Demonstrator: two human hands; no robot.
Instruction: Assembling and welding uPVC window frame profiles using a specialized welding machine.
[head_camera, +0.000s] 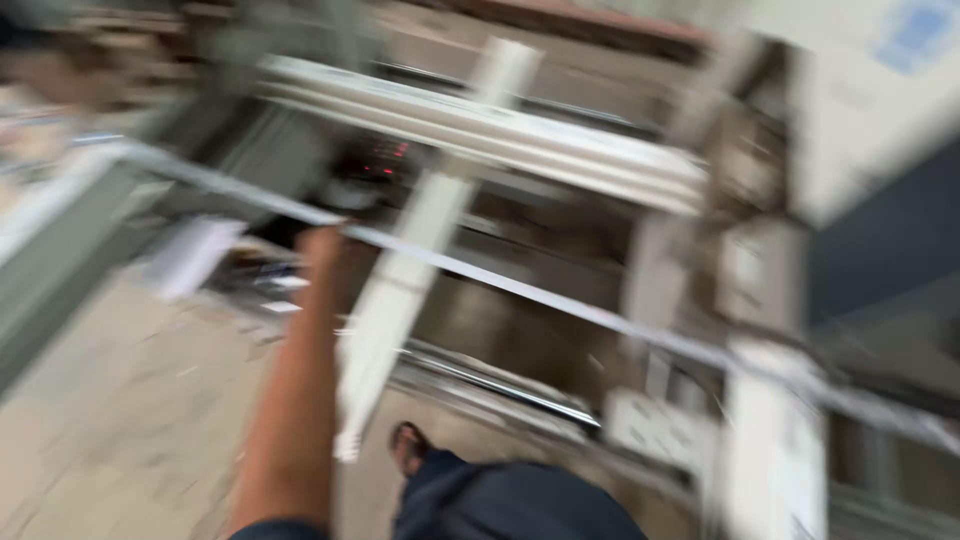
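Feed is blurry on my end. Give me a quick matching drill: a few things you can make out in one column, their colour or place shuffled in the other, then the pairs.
Things:
1. long frame bars
2. left hand
3. trouser leg
4. floor

Descriptions:
A. dark blue, bottom centre
B. pale beige, lower left
C. white, slanting across the top
D. raised on an outstretched arm, at a thin pale bar

Pairs: 1-C, 2-D, 3-A, 4-B

Motion blur hides whether the left hand grips the thin pale bar or only touches it. The right hand is not in view.
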